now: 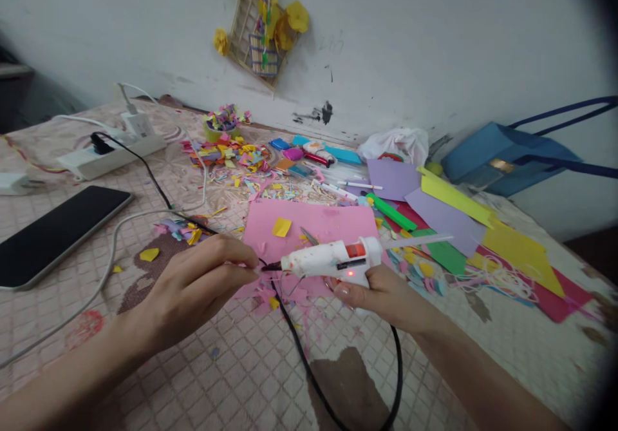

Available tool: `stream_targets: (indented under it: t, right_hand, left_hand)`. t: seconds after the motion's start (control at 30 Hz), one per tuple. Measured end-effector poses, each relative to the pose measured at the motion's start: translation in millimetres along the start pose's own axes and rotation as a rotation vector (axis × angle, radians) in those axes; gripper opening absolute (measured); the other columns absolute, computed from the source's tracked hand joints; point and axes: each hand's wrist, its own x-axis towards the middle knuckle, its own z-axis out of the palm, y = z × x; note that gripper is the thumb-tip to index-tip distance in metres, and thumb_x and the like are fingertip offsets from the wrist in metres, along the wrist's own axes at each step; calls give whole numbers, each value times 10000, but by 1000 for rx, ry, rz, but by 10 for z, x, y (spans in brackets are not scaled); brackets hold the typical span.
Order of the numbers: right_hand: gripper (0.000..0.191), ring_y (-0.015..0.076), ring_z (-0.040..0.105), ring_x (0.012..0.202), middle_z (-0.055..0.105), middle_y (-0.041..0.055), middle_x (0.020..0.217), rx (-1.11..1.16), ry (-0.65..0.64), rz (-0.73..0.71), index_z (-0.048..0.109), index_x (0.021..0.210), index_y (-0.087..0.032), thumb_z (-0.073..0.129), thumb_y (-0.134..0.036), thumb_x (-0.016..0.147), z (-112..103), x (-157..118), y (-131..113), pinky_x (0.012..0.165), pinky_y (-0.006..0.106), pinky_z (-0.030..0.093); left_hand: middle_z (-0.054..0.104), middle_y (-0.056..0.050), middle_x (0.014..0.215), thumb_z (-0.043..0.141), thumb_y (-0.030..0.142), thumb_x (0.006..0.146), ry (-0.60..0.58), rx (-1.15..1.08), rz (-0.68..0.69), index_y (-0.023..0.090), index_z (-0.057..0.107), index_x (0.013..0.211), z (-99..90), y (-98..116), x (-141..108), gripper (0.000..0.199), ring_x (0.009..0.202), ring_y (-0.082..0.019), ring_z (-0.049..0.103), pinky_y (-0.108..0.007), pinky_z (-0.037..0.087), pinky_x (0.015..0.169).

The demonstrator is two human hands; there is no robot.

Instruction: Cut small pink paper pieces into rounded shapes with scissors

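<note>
My right hand [374, 289] is wrapped round the handle of a white hot glue gun [318, 260], whose small red light is lit. A clear glue stick [420, 240] juts from its back end, and the dark nozzle points left. Right at the nozzle tip, my left hand [212, 273] is closed with thumb and fingertips together; whatever they pinch is too small or hidden to make out. Beneath the gun lies a pink paper sheet [333, 218] with a yellow paper square [281, 227] and pink scraps on it.
A black cable [294, 337] loops below the gun. To the left are a phone [62, 231], a white cord [113, 250] and a power strip [106, 160]. Coloured paper sheets [449, 218], a green box cutter [391, 212] and a blue bag [506, 157] lie right; scraps [232, 154] cover the back.
</note>
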Motion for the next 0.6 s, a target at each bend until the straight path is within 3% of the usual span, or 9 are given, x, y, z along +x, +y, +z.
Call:
stream_targets:
  t: [0.6]
  right_hand:
    - [328, 131, 478, 603, 523, -19, 632, -64, -8, 29, 597, 725, -183, 543, -492, 821, -26, -67, 80, 547, 225, 395]
  left_hand:
    - [593, -39, 900, 544, -8, 801, 32, 31, 21, 141, 588, 877, 11, 15, 24, 173, 819, -126, 594, -237, 505, 698]
